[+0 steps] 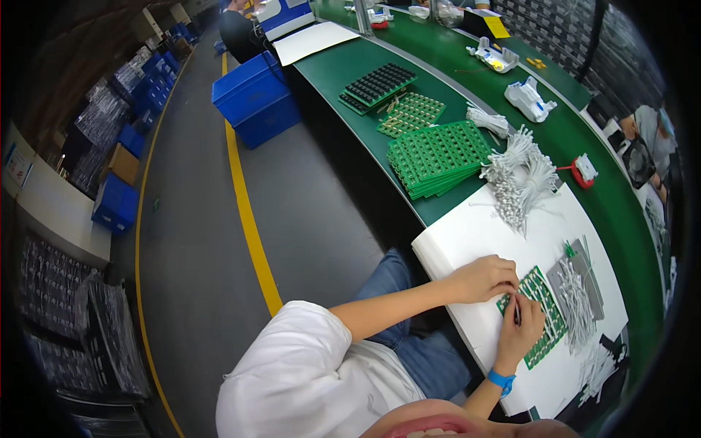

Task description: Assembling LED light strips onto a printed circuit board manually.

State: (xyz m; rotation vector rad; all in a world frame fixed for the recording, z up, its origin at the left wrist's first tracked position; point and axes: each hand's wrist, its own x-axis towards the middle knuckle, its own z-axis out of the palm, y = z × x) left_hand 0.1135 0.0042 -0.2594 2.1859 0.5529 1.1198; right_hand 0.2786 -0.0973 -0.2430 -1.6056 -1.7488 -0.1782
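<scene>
A green circuit board panel (pixel 553 337) lies on the white work surface, with rows of pale parts across it. Over its left edge, my left hand (pixel 482 280) is closed, fingertips pinched together. Close beside it, my right hand (pixel 521 330), a blue band at the wrist, has its fingers closed around something small and dark, too hidden to name. The fingertips of both hands nearly meet at the board's corner. Whatever the left fingers hold is too small to see. To the right of the board, loose white wires (pixel 578 310) lie by a grey tray (pixel 588 266).
A thick bundle of white wires (pixel 520 171) lies beyond my hands, beside stacked green panels (pixel 438 155). Farther off are panels with black parts (pixel 380 84). White plastic housings (pixel 529 100) sit along the green conveyor (pixel 584 150). Blue bins (pixel 255 102) stand left of the bench.
</scene>
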